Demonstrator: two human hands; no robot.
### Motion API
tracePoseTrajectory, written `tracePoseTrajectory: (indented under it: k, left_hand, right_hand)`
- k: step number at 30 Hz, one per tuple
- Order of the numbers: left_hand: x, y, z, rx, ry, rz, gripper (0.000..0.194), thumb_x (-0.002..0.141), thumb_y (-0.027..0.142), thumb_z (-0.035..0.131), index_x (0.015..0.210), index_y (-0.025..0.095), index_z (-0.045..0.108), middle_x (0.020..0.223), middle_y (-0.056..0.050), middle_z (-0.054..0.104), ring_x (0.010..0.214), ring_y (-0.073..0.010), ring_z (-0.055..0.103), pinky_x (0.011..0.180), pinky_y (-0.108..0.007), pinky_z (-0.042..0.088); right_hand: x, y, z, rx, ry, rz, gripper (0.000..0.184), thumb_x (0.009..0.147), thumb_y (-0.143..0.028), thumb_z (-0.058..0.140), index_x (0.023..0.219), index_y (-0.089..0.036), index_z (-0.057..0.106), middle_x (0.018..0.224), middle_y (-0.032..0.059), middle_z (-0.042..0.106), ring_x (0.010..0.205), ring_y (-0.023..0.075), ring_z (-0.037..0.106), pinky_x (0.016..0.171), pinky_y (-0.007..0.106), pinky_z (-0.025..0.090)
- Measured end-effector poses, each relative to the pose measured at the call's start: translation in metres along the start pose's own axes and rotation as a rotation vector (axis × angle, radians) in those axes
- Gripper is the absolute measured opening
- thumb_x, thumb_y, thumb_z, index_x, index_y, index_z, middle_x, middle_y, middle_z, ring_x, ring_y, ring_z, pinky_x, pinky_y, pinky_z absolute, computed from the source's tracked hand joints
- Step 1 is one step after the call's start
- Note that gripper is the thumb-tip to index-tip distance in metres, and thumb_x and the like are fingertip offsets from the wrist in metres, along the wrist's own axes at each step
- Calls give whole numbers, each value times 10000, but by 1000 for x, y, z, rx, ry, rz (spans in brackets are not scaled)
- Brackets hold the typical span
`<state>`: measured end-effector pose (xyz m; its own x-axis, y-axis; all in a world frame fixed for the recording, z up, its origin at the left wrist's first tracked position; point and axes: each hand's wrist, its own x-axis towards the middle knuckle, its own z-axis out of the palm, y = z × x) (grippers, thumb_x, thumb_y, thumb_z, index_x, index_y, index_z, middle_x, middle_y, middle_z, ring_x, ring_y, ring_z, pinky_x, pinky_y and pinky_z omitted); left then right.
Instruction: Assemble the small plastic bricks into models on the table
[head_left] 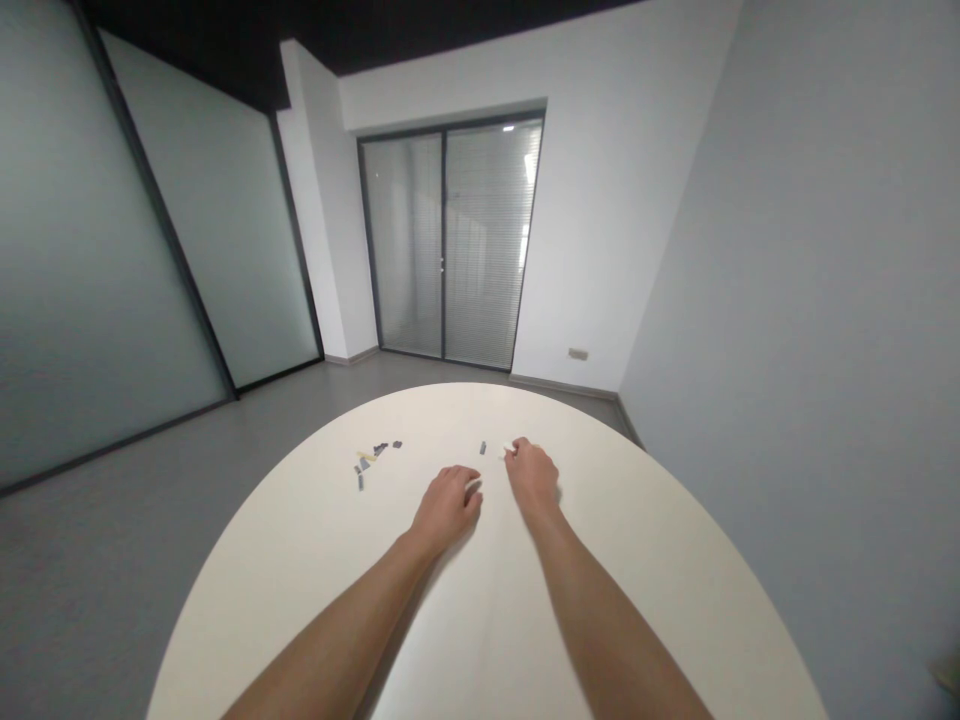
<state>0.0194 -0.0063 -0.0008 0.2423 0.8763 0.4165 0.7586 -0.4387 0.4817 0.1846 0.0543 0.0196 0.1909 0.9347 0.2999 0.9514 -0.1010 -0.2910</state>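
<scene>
The right hand point(534, 472) touches a small white piece point(503, 456) on the table point(300, 560), the left hand point(450, 507) near a grey piece point(483, 448).

Both hands point(448, 508) point(534, 475) close together, half-curled.

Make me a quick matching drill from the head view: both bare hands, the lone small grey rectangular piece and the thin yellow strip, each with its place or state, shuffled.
1. Bare left hand
2. Bare right hand
3. Lone small grey rectangular piece
4. Thin yellow strip

A. Among small grey pieces on the left of the round off-white table
B. Thumb and fingers apart, nothing seen between them
C. By itself, just beyond the other hand's fingertips from B
D. Fingertips at a small white piece

Pairs: 1-B, 2-D, 3-C, 4-A
</scene>
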Motion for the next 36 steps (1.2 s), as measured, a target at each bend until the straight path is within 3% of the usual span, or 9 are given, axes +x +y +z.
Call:
tracePoseTrajectory:
  k: [36]
  left_hand:
    - [-1,-3,-1,19,-6,4,262,871,233,520,1108,182,620,1123,-89,667,1087,-242,568,971,-368,433]
  right_hand:
    - [1,6,7,36,-5,-31,271,974,-323,462,1171,-246,630,1025,90,699,923,196,662,757,269,444]
